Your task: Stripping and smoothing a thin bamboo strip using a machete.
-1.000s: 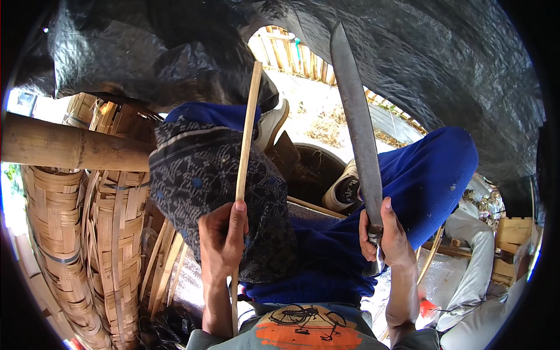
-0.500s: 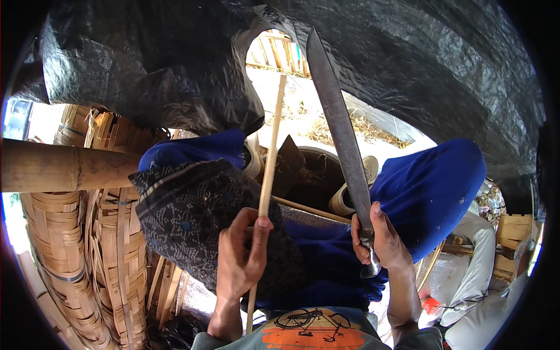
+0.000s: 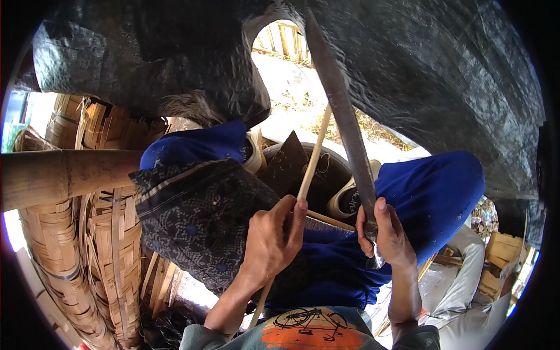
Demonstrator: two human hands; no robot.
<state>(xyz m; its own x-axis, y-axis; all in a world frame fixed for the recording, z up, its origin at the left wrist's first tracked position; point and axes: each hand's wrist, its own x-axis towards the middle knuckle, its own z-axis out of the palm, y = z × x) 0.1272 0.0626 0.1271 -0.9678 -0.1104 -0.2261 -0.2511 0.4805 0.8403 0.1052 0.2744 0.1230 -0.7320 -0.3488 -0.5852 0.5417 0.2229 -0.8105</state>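
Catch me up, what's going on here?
A seated person has a thin pale strip in the left grip and a long knife by its handle in the right grip. Both point away from the body. The strip's far end appears beside the blade; whether they touch, I can't tell. A dark patterned cloth covers part of the left leg.
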